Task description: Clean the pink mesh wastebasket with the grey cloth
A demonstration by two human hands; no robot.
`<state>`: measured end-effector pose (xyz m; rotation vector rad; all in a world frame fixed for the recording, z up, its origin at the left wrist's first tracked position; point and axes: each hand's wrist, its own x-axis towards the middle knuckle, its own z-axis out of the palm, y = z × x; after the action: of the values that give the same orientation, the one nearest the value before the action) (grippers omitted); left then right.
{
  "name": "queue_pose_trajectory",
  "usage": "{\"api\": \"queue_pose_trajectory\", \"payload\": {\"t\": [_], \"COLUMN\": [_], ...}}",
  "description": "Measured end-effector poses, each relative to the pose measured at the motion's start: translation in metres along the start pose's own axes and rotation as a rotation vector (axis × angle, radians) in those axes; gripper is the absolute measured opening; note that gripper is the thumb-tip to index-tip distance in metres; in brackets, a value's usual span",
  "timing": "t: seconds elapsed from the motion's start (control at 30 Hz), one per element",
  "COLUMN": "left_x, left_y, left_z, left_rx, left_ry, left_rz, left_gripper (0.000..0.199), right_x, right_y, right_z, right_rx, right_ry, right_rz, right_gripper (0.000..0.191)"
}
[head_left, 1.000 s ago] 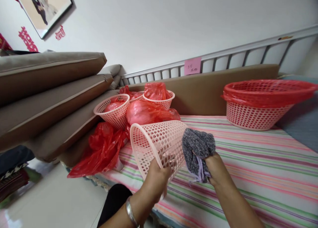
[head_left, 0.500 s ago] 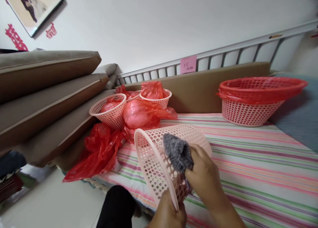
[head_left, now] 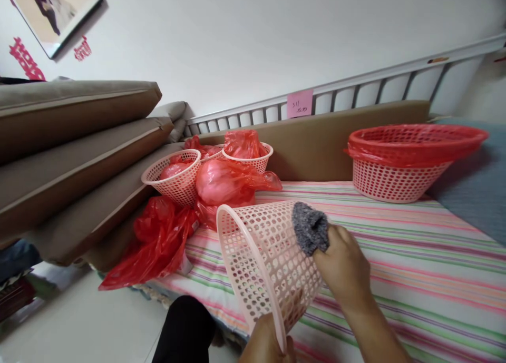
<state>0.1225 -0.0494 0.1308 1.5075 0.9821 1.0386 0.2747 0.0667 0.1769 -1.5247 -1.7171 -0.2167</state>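
Note:
A pale pink perforated basket (head_left: 276, 242) lies tilted on its side over the striped bedding, its wide rim facing left. My left hand (head_left: 269, 342) is closed round the lower part of that rim. In my right hand (head_left: 343, 263), a bunched dark grey cloth (head_left: 310, 228) rests against the outside of the basket, near its base end. Beyond the basket sits a red plastic bag (head_left: 225, 181) with something round and pink in it.
Pink baskets (head_left: 184, 184) with red bags stand behind. A crumpled red bag (head_left: 158, 247) lies left, beside stacked cushions (head_left: 79, 168). Red-topped baskets (head_left: 399, 181) stand at the right on striped bedding (head_left: 415, 257). A knee (head_left: 184, 329) shows below.
My right hand has moved the grey cloth to the right along the basket, from nearer the rim towards the base. The basket has shifted slightly; my left hand still grips its rim.

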Motion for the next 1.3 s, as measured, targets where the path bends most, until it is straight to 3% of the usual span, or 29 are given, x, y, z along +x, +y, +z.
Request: {"api": "queue_pose_trajectory", "payload": {"t": [0.13, 0.23, 0.4, 0.57, 0.63, 0.7, 0.73, 0.77, 0.8, 0.9, 1.0, 1.13, 1.3], "left_x": [0.005, 0.004, 0.0, -0.006, -0.013, -0.021, -0.025, -0.027, -0.028, -0.025, -0.016, -0.006, 0.012], "left_y": [0.013, 0.013, 0.015, 0.036, 0.04, 0.034, 0.028, 0.021, 0.012, -0.017, -0.042, -0.063, -0.056], "left_z": [-0.001, -0.006, -0.011, -0.025, -0.042, -0.069, -0.086, -0.105, -0.125, -0.182, -0.223, -0.251, -0.262], "left_rx": [-0.001, -0.004, 0.189, 0.1, 0.138, 0.331, 0.472, 0.671, 0.927, 1.151, 1.306, 1.419, 1.36], "left_ry": [-0.033, -0.055, -0.075, -0.236, -0.264, -0.184, -0.077, 0.014, 0.023, 0.06, 0.07, 0.101, 0.146], "left_rz": [0.104, 0.116, 0.038, 0.008, -0.061, -0.173, -0.221, -0.239, -0.24, -0.305, -0.375, -0.44, -0.408], "left_gripper": [0.093, 0.095, 0.09, 0.086, 0.084, 0.071, 0.063, 0.053, 0.05, 0.045, 0.035, 0.009, 0.012], "right_x": [-0.015, -0.015, 0.003, 0.019, 0.021, 0.022, 0.021, 0.021, 0.021, 0.019, 0.016, 0.016, 0.019], "right_y": [-0.034, -0.038, -0.004, 0.026, 0.028, 0.024, 0.021, 0.018, 0.014, 0.006, 0.003, 0.007, 0.01], "right_z": [-0.009, -0.009, 0.004, 0.003, -0.002, -0.006, -0.007, -0.008, -0.009, -0.008, -0.005, -0.002, 0.002], "right_rx": [0.154, 0.199, 0.011, -0.147, -0.144, -0.129, -0.12, -0.111, -0.101, -0.066, -0.042, -0.006, 0.001], "right_ry": [0.033, 0.036, -0.019, -0.155, -0.201, -0.234, -0.245, -0.252, -0.257, -0.26, -0.248, -0.244, -0.257], "right_rz": [-0.169, -0.201, -0.003, 0.221, 0.258, 0.272, 0.271, 0.268, 0.264, 0.246, 0.219, 0.24, 0.271], "right_gripper": [0.048, 0.049, 0.023, 0.016, 0.019, 0.021, 0.02, 0.019, 0.016, 0.012, 0.01, 0.012, 0.011]}}
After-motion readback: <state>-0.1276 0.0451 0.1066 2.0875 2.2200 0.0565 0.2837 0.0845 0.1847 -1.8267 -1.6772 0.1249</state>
